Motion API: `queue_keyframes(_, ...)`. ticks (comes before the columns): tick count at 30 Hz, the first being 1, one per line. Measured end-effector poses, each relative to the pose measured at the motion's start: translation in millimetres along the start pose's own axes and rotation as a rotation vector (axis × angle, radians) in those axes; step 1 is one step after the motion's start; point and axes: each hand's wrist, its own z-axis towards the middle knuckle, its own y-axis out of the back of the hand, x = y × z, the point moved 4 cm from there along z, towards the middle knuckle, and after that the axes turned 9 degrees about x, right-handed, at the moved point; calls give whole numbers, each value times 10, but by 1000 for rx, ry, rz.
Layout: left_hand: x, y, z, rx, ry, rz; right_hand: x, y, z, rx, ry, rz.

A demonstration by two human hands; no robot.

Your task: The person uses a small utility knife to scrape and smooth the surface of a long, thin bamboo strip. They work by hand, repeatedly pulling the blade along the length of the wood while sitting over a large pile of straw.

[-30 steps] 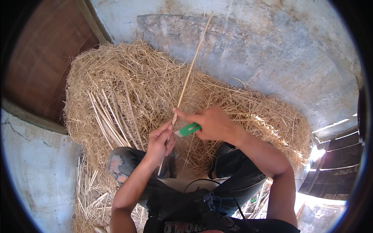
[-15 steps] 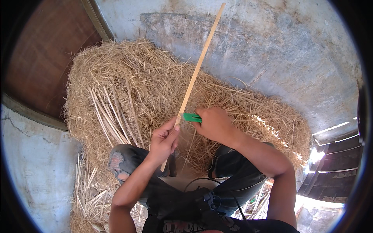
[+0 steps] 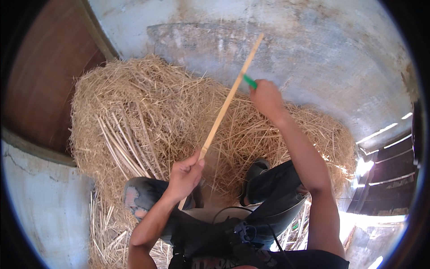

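Observation:
A long, flat bamboo strip [image 3: 226,104] slants up and away to the right from between my knees. Near its lower end my left hand [image 3: 186,177] is closed round it, thumb along the top. My right hand [image 3: 267,97] grips a green-handled utility knife [image 3: 250,81], farther out along the strip. The front of the knife meets the strip's right edge well short of its far tip; the blade itself is too small and blurred to make out.
Several thin bamboo strips [image 3: 123,143] lie on the big straw heap [image 3: 156,98] at left. More cut pieces [image 3: 105,224] are scattered by my left leg. A grey wall [image 3: 313,49] rises behind the straw, with a brown panel [image 3: 49,67] at far left.
My right hand has moved the knife up along the strip, away from my left hand. The strip's far end sits lower in view, and my left hand keeps its hold.

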Motion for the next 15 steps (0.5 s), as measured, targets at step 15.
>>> queue_keyframes(15,111,-146,63,240,8,157,-1213,753,-123,-213,9,1466)
